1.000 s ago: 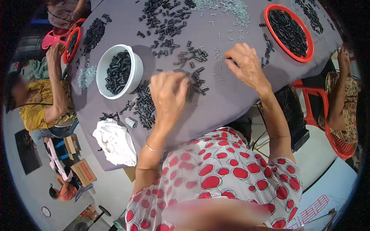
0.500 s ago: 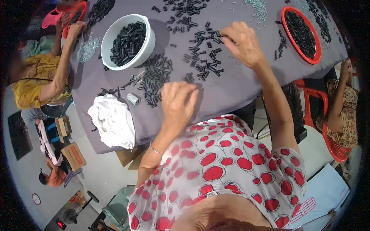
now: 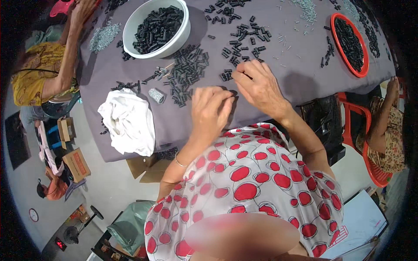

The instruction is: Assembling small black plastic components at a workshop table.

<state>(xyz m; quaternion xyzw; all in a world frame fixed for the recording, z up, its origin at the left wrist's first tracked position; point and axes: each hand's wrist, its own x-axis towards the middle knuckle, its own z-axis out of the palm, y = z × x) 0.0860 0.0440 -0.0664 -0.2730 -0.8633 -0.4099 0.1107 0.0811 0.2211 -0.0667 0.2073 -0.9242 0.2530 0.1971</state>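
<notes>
My left hand (image 3: 211,111) is near the table's front edge, thumb and forefinger pinched on a small black cylinder (image 3: 234,93). Close by on its right, my right hand (image 3: 260,89) has its fingers curled down beside a few black cylinders (image 3: 226,75); what its fingertips hold is hidden. Beyond the right hand, loose black cylinders (image 3: 244,41) lie scattered. To the left of my left hand is a dense pile of similar pieces (image 3: 188,69).
A white bowl (image 3: 186,32) of black pieces stands far left, a red tray (image 3: 365,65) of them far right. A white cloth (image 3: 130,124) and small silvery container (image 3: 156,95) lie left. Small clear pieces (image 3: 307,11) are scattered at the back. People sit at both sides.
My right hand has come back from the far scattered pieces, nearer to me and leftward, beside my left hand. My left hand's fingertips have closed. The whole view has shifted slightly.
</notes>
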